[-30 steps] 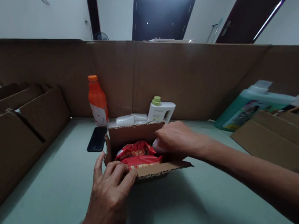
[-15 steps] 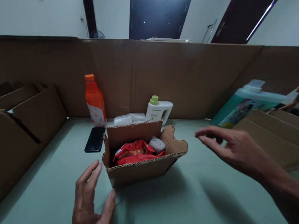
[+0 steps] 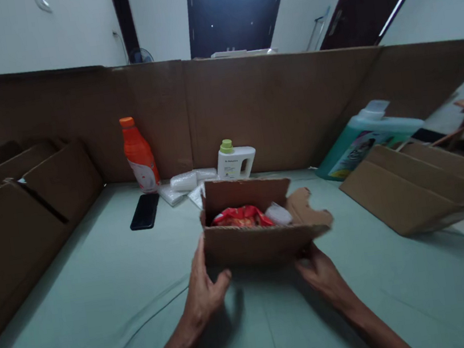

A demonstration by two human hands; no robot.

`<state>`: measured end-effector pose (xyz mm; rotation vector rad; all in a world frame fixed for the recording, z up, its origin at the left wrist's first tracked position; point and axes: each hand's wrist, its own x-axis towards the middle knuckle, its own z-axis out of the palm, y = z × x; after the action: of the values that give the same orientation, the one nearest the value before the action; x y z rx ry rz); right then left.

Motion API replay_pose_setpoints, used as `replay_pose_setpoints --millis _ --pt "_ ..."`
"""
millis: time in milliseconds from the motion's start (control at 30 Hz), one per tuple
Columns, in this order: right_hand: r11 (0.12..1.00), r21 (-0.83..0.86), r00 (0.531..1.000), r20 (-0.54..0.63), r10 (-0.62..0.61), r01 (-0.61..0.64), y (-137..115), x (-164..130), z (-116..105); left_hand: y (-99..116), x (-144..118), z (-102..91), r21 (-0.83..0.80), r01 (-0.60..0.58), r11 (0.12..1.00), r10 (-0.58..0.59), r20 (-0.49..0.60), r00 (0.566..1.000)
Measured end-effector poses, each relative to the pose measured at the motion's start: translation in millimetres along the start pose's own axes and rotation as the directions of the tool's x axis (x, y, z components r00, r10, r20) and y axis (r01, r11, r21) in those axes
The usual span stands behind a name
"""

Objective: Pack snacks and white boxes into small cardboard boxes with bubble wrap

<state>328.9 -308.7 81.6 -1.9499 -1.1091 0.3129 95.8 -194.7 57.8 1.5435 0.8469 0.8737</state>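
In the middle of the head view is a small open cardboard box [image 3: 250,244], with its back flap up and its notched right flap spread outward. Inside it lie a red printed packet [image 3: 242,217] and a whitish wrapped item [image 3: 278,214], both partly hidden by the front wall. My left hand [image 3: 205,287] is against the box's lower left corner, thumb in front and the other fingers along the side. Under the lower right part, my right hand [image 3: 318,270] grips the box, its fingertips hidden. Whether the box is off the table I cannot tell.
Behind the box stand an orange bottle [image 3: 140,158], a white bottle with a green cap [image 3: 235,162] and bubble-wrap pieces [image 3: 183,182]. A phone [image 3: 144,211] lies left. Cardboard boxes [image 3: 8,240] line the left; a teal jug [image 3: 360,138] and another box [image 3: 407,189] stand right.
Both hands, apart from the box before, have come in and taken hold of it. The box has shifted right, showing more of the bubble wrap. The camera view has turned slightly.
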Motion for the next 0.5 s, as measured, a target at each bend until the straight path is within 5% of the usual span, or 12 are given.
replay_pose_setpoints --millis 100,300,367,500 --pt "0.998 -0.051 0.996 -0.076 0.043 -0.047 8.7 -53.0 -10.2 -8.1 -29.8 -9.4 0.004 0.073 0.997 -0.073 0.073 0.995" --pt "0.990 0.069 0.980 0.144 -0.135 0.127 -24.5 -86.1 34.3 -11.3 -55.4 -83.0 0.045 0.212 0.976 -0.201 -0.178 0.963" --pt "0.982 0.132 0.973 0.172 -0.153 0.131 -31.7 -81.4 34.7 -8.9 -66.7 -86.2 0.085 0.220 0.972 -0.201 -0.192 0.961" --pt "0.977 0.198 0.978 0.171 -0.118 0.083 -28.5 -68.7 17.2 -10.3 -99.4 -59.8 0.143 0.265 0.954 -0.233 -0.210 0.950"
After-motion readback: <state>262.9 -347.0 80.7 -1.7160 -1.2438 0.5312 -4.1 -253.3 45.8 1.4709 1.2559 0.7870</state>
